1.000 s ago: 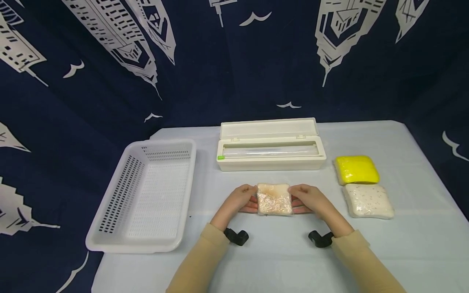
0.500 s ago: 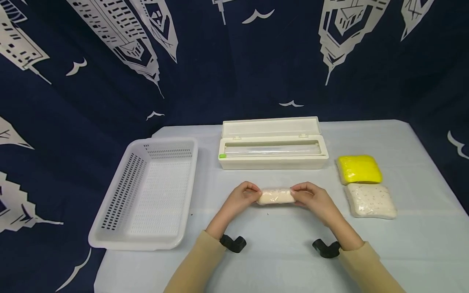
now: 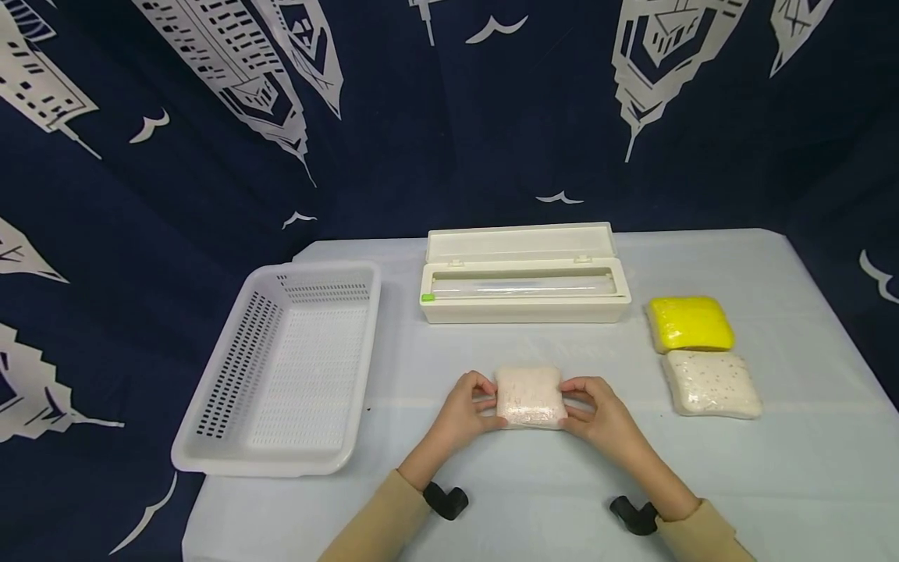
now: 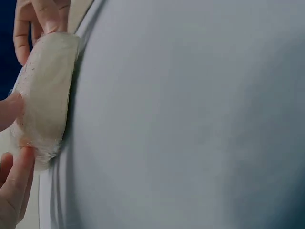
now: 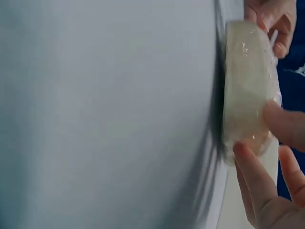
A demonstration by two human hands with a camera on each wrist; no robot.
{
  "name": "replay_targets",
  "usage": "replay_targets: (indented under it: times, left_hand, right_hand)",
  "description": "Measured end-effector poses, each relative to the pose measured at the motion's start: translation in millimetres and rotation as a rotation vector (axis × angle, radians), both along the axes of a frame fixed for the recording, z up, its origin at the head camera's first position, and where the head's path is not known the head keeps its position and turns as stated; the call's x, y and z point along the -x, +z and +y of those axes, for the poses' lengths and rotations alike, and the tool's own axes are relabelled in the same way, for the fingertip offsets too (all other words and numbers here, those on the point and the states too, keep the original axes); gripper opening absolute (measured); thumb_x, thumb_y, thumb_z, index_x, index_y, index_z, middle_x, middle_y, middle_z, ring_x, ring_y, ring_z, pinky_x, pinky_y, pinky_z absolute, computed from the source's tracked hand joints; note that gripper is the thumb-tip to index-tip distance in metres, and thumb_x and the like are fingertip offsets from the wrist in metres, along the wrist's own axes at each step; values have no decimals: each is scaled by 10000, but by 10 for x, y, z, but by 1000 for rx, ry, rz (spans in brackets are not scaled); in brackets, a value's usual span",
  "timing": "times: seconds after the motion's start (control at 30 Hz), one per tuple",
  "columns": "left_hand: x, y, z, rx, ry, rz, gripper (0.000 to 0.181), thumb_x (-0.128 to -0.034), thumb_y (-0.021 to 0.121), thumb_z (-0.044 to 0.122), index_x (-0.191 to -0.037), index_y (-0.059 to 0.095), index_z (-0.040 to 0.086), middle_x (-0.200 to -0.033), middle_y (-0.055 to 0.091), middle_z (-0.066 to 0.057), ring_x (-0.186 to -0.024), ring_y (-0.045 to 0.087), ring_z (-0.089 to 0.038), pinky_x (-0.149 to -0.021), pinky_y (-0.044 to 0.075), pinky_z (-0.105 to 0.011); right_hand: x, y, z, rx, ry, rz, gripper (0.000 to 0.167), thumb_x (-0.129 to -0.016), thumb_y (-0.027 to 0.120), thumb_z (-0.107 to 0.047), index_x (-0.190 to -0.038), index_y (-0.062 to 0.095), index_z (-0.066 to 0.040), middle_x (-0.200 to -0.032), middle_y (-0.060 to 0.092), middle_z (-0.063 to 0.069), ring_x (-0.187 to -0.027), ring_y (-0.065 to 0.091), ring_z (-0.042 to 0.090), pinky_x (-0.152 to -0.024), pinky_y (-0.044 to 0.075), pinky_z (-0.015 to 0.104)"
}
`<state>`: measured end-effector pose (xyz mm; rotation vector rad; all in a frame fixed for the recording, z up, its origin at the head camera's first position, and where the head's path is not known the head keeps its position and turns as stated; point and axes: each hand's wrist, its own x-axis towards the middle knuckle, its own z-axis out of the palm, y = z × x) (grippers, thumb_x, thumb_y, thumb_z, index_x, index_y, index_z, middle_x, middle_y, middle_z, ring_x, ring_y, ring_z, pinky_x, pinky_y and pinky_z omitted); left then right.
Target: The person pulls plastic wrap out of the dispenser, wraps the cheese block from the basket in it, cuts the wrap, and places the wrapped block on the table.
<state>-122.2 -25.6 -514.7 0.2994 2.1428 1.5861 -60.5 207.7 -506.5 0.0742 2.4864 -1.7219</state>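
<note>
A film-wrapped, cream-coloured slab (image 3: pixel 530 396), soft-edged like a thick slice of bread and finely speckled on top, lies flat at the table's middle. My left hand (image 3: pixel 469 407) holds its left side, with thumb and fingers spread along that edge. At the opposite side my right hand (image 3: pixel 597 410) grips in the same way. Both wrist views show the slab's pale side; the clear film (image 4: pixel 45 151) is bunched at its end in the left wrist view. Fingertips (image 5: pixel 244 151) touch the wrapped end in the right wrist view. The slab's underside is hidden.
Behind the slab stands a white cling film dispenser (image 3: pixel 527 312), lid up, with a clear roll (image 3: pixel 523 287) inside. A white perforated basket (image 3: pixel 360 375) is at the left. Two more wrapped slabs, one yellow-topped (image 3: pixel 691 324) and one speckled (image 3: pixel 711 384), lie at the right.
The slab has been flipped: its brownish, shiny face showed first, then it stood on edge, and now the speckled face is up. Both hands have shifted slightly towards me.
</note>
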Motion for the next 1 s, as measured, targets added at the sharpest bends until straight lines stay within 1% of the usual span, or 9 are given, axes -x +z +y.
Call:
replay_targets:
  times: [0.2,0.4,0.47,0.53,0.63,0.73,0.87,0.93,1.0]
  left_hand:
    - [-58,-57,31,41,-10,72,476,-705,803,-135,-979,446,22,-1161,469,-132,-1094,636,-302,-857,551,-213]
    - [-56,-80,19,54,-7,71,473,-702,818,-112,-991,466,13,-1142,478,-125,-1071,644,-291,-846,556,-220]
    - [-49,-68,-5,69,-15,76,469,-714,832,-64,-1011,481,28,-1151,485,-115,-1072,630,-277,-875,550,-245]
    - [-37,-46,-44,85,-13,90,441,-753,830,5,-1043,499,46,-1161,500,-106,-1065,612,-262,-904,538,-282]
    - [-1,15,-114,89,22,125,361,-835,780,88,-1093,530,56,-1172,540,-111,-1067,592,-265,-915,525,-342]
    - [50,82,-180,92,81,180,284,-898,712,108,-1128,559,45,-1184,577,-120,-1093,590,-292,-908,529,-382]
    - [104,148,-240,157,145,281,280,-915,686,107,-1166,586,37,-1202,598,-123,-1143,583,-310,-931,525,-426]
    - [116,172,-257,186,157,323,288,-918,681,105,-1181,592,30,-1207,599,-131,-1159,573,-316,-944,515,-450]
    - [116,189,-265,208,159,343,290,-922,676,109,-1188,596,26,-1208,600,-136,-1158,571,-318,-945,513,-456]
  right_hand:
    - [-52,-54,-66,-80,-19,29,599,-764,734,158,-1272,421,101,-1290,411,262,-1218,532,452,-920,539,319]
    - [-53,-47,-53,-89,-6,30,666,-769,733,151,-1336,386,108,-1349,450,295,-1237,535,450,-941,527,335]
    - [-55,-35,-33,-102,9,33,725,-763,756,123,-1373,364,104,-1372,452,297,-1252,521,452,-958,516,359]
    - [-52,-21,-4,-110,27,34,801,-753,788,80,-1412,333,96,-1400,440,296,-1263,507,457,-969,506,386]
    - [-27,-2,38,-122,56,25,910,-740,841,-26,-1459,293,78,-1425,424,286,-1254,507,457,-968,508,418]
    - [28,2,53,-138,94,4,994,-734,871,-141,-1485,257,75,-1420,412,297,-1226,527,460,-965,514,447]
    - [113,3,5,-180,142,-4,1083,-720,888,-242,-1499,213,89,-1406,381,318,-1188,537,464,-959,512,493]
    - [147,0,-34,-220,155,15,1104,-702,898,-263,-1492,218,100,-1429,356,330,-1221,494,469,-984,481,537]
    - [173,-5,-70,-274,159,33,1111,-681,908,-277,-1484,239,102,-1448,349,326,-1252,451,465,-1006,445,574]
